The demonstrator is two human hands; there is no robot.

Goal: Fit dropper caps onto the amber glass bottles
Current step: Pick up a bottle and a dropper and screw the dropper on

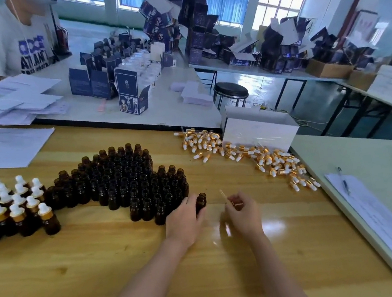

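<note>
The worktop [103, 252] is light wood with visible grain under a glossy, reflective varnish. Each bottle [134, 209] is smooth, dark amber glass with a slight sheen. Each dropper cap [274, 170] has a shiny, gold, metallic-looking collar and a matt white bulb. The sheets [2, 148] are matt white paper.

A small packing workshop, by the look of it: amber bottles [123, 180] stand by the dozen on the wooden tabletop [105, 265] at nine o'clock, loose dropper caps [268, 160] lie heaped at three, printed cartons [199, 27] pile high at twelve, and another worker [13, 41] faces stacked paper sheets [20, 99] at ten.
</note>
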